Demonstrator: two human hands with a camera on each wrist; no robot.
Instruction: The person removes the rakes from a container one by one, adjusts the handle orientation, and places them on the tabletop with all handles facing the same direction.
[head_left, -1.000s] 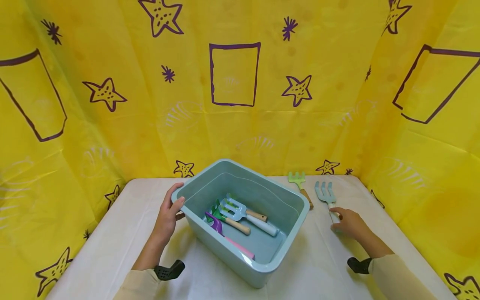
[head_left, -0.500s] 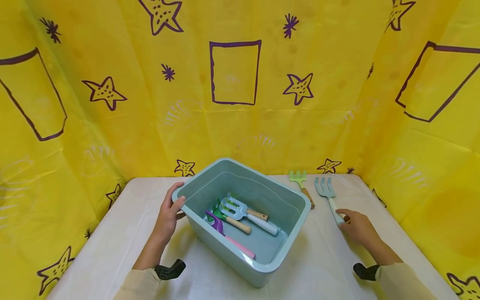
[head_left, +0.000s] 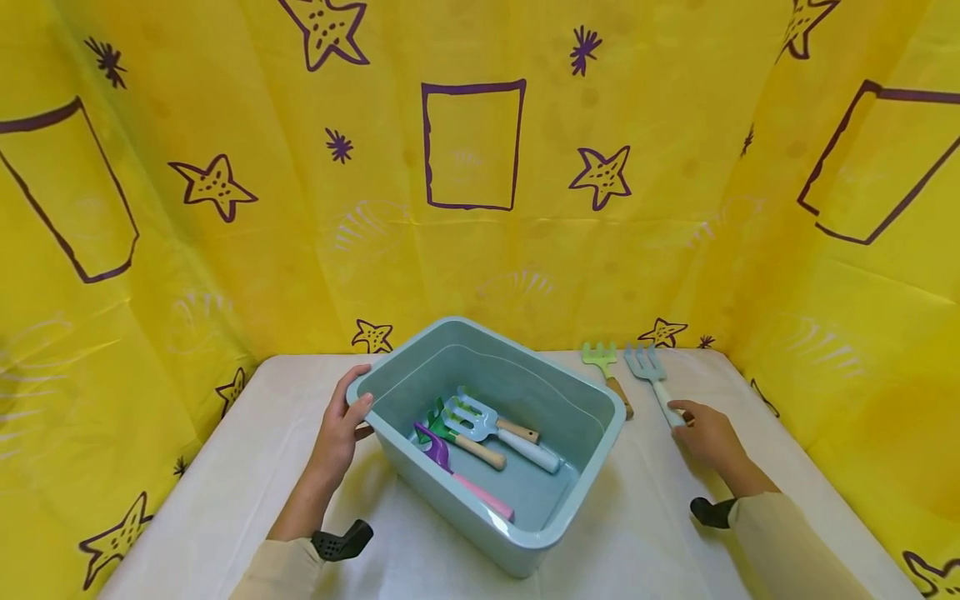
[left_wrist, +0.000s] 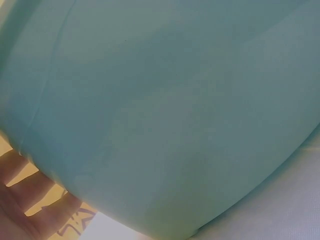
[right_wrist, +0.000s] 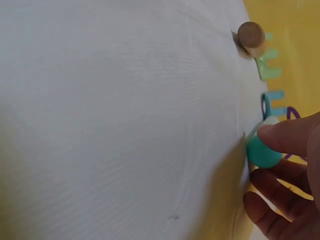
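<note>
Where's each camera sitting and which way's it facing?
Head: on the head, facing forward and down over the blue tub; left hand, right hand and sleeves show.
Left wrist: on that wrist, facing the tub's side up close; some fingers show.
Right wrist: on that wrist, facing across the white tabletop toward the blue fork and light green rake; thumb and fingers show.
Head and right wrist share that fork, rake and right hand.

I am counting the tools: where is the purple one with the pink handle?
In the head view, the purple tool lies in the tub, by its near-left wall, beside the dark-green rake.
</note>
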